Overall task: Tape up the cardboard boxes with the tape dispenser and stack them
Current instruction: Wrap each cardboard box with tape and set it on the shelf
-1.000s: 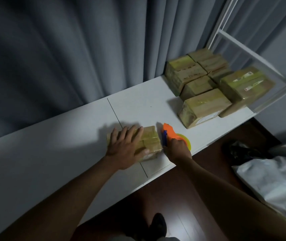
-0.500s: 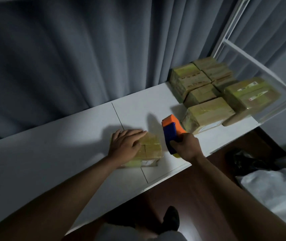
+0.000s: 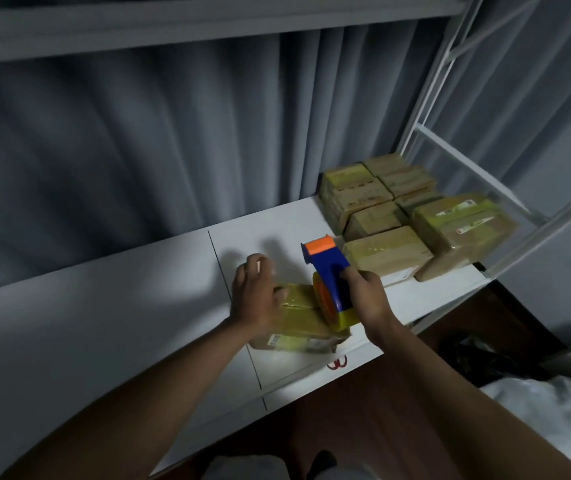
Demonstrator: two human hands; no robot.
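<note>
A small taped cardboard box (image 3: 298, 323) lies on the white table (image 3: 104, 334) near its front edge. My left hand (image 3: 256, 296) lies over the box's left end, fingers loosely bent and blurred. My right hand (image 3: 363, 296) grips the handle of the blue and orange tape dispenser (image 3: 329, 275), whose yellow tape roll sits against the box's right end. A stack of several taped boxes (image 3: 388, 216) fills the table's far right corner.
A grey curtain (image 3: 138, 150) hangs behind the table. A white metal rack frame (image 3: 450, 161) stands at the right over the stacked boxes. White cloth (image 3: 554, 410) and a dark bag (image 3: 478, 355) lie on the wooden floor at the right.
My right hand has lifted the dispenser from the box's right side and tipped it upright over the box's right end. My left hand has shifted on the box. The view has tilted upward.
</note>
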